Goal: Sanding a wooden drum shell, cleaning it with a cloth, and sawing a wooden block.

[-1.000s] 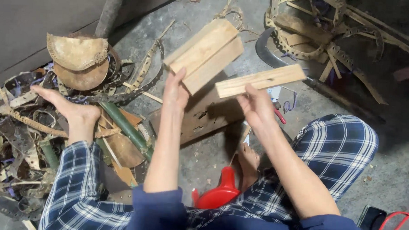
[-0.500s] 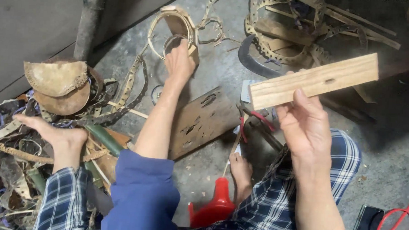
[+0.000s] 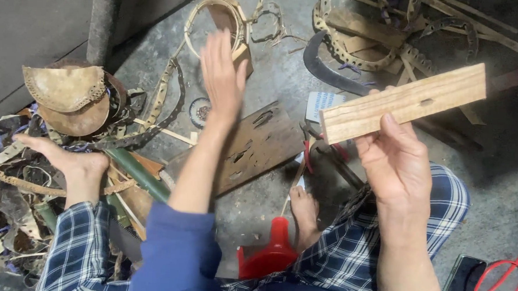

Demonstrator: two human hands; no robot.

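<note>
My right hand (image 3: 395, 163) grips the lower edge of a pale wooden slat (image 3: 403, 102) with a small slot in it, held up and tilted at the right. My left hand (image 3: 221, 74), on a blue-sleeved arm, hovers open and blurred with spread fingers, holding nothing, above a worn, holed wooden board (image 3: 259, 145) on the concrete floor. Just beyond its fingertips lies a bamboo hoop (image 3: 198, 15). My bare feet rest at the left (image 3: 66, 160) and by the board (image 3: 305, 211), with plaid trouser legs behind them.
A curved sickle blade (image 3: 326, 70) and red-handled pliers (image 3: 323, 151) lie near the board. Perforated strips and offcuts are heaped at left (image 3: 69, 93) and top right (image 3: 380, 34). A green bamboo tube (image 3: 138, 175), red stool (image 3: 271, 256), phone (image 3: 465, 279) and red cable (image 3: 501, 275) lie close.
My left hand held a thick wooden block a second ago, reached out toward the hoop, and now hovers open without it. My right hand has lifted the slat higher and to the right.
</note>
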